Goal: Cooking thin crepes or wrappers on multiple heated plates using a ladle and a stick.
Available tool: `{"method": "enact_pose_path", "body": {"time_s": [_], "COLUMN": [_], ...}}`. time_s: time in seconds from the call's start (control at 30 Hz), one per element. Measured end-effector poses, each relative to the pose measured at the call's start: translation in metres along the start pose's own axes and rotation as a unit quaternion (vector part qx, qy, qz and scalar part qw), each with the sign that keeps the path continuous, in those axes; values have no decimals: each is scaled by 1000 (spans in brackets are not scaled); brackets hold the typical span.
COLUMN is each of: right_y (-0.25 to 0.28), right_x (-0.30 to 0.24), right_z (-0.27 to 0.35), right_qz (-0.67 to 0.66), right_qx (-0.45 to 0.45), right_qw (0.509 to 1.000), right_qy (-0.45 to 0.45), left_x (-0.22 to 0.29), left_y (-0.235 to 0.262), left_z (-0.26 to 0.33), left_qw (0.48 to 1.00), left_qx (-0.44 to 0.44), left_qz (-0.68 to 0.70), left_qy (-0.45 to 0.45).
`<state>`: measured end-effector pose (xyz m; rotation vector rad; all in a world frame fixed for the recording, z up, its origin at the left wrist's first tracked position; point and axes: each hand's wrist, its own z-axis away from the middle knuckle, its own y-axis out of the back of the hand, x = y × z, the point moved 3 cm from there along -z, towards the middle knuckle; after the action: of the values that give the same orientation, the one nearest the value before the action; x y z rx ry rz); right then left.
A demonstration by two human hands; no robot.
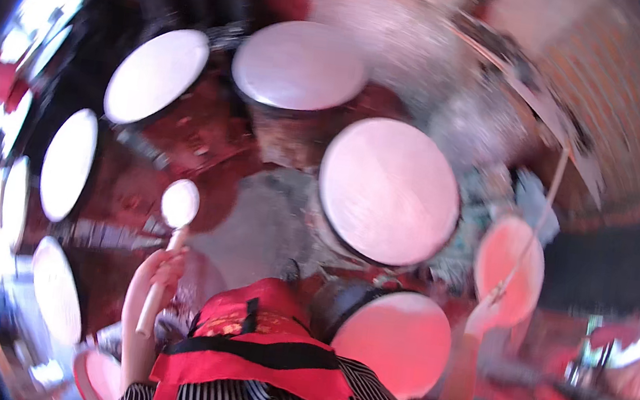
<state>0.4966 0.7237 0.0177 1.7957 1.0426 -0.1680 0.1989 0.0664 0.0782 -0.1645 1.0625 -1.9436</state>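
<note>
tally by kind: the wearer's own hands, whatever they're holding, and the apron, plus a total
Hands, left hand and right hand: 2
Round-headed tool, pale, in the left hand: 1
Thin stick, in the right hand: 1
Red apron, with a black band: 1
Total: 5

Texts, labels, brands, numbers, signs: none that I can read.
</note>
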Motion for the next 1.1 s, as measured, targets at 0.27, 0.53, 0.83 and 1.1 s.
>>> {"method": "enact_pose_path", "body": {"time_s": [0.27,0.53,0.83,1.1], "right_y": [-242,-147,3,19], "right_x": [-350,-601,-638,-632], "right_z": [111,543,878,1022], "right_qz": [-203,-343,-61,-177], "right_qx": [-608,-726,-789,-580], "right_qw": [759,234,107,48], "right_qy": [113,548,602,793], "left_x": [24,50,155,231], "left_y": [79,328,632,698], "left_z": [95,287,474,375], "left_qw": [970,762,179,742], "left_qx": [-111,182,707,388], "left_qz": [204,171,-584,151], "left_qy": [-67,-597,-357,-525]}}
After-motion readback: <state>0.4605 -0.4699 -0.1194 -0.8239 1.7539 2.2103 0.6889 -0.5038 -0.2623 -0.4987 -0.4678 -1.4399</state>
